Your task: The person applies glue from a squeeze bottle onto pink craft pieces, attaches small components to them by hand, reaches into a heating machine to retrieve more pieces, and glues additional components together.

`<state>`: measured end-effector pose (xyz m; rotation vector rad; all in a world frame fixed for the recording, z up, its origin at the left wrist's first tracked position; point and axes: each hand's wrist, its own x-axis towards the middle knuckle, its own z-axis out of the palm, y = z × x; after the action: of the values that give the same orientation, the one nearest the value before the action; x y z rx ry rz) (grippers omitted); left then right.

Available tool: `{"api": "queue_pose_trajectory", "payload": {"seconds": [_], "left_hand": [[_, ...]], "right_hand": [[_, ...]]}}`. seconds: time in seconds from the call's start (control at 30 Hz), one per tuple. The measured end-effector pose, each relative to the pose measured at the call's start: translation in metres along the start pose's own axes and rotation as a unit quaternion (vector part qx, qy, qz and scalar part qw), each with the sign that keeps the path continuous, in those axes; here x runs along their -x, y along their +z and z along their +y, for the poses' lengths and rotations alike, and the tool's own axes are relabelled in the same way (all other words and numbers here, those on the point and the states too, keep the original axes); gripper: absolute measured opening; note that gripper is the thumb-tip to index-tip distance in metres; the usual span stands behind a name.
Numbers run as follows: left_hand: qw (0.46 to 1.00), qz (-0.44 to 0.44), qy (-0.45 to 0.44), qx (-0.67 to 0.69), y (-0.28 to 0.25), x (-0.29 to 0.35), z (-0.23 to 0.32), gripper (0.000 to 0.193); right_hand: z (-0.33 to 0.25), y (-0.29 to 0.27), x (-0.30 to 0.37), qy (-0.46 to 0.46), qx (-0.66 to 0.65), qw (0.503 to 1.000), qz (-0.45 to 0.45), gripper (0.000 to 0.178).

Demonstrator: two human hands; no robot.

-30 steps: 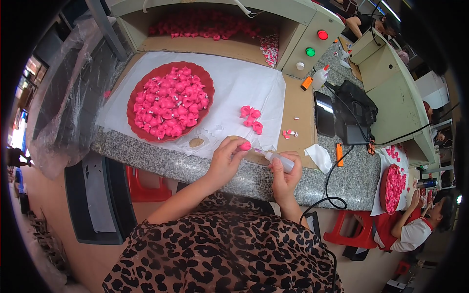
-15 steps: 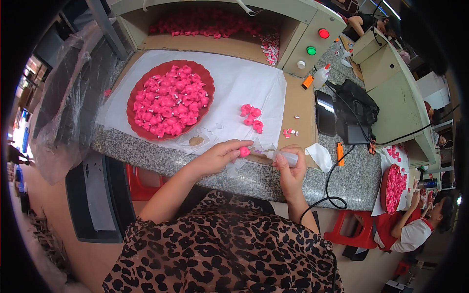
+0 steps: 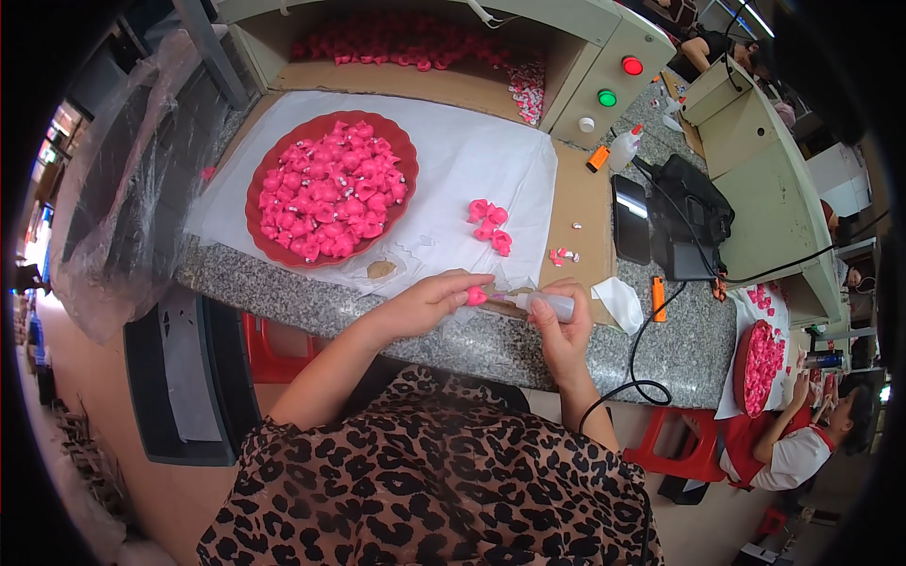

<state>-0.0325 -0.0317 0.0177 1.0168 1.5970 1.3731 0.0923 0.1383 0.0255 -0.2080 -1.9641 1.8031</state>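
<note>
Pink piece (image 3: 477, 296) pinched in the left hand (image 3: 425, 304) above the counter (image 3: 283, 294), squeeze bottle (image 3: 562, 306) gripped in the right hand (image 3: 562, 341), and the gap closes! Its nozzle (image 3: 507, 298), clearly apart half a second ago, now meets or nearly meets the piece, within working reach

- Before you runs a speckled grey worktop (image 3: 694, 325), bearing a pale open-fronted cabinet (image 3: 578, 118).
- To your right stands a second pale cabinet (image 3: 769, 179).
- A red stool (image 3: 672, 453) sits at your right.
- Below your left spreads beige floor (image 3: 184, 509).
- Far upper right, you have a bright strip light (image 3: 758, 19).
</note>
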Motion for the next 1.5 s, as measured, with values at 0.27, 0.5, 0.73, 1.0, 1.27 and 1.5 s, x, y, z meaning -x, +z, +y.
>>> {"api": "queue_pose_trajectory", "payload": {"seconds": [0.27, 0.5, 0.73, 1.0, 1.27, 1.5], "left_hand": [[1.000, -0.001, 0.006, -0.017, 0.000, -0.001, -0.001, 0.034], [0.999, 0.016, 0.026, -0.024, 0.003, -0.001, -0.002, 0.033], [0.998, 0.038, 0.032, -0.027, 0.005, 0.000, -0.006, 0.033], [0.998, 0.056, 0.032, -0.012, 0.007, 0.001, -0.006, 0.033], [0.996, 0.075, 0.045, -0.002, 0.010, 0.000, -0.011, 0.032], [0.995, 0.089, 0.055, 0.006, 0.011, 0.001, -0.013, 0.031]], "right_hand": [[-0.003, 0.000, -0.002, 0.003, 0.005, 1.000, -0.005, 0.015], [0.001, -0.005, 0.000, -0.011, 0.060, 0.998, -0.010, 0.018], [0.000, -0.003, 0.004, -0.037, 0.101, 0.994, 0.000, 0.019], [0.003, 0.000, 0.008, -0.065, 0.128, 0.989, 0.028, 0.018], [0.007, 0.001, 0.010, -0.062, 0.111, 0.991, 0.044, 0.017], [0.002, 0.008, 0.011, -0.036, 0.048, 0.997, 0.051, 0.014]]}}
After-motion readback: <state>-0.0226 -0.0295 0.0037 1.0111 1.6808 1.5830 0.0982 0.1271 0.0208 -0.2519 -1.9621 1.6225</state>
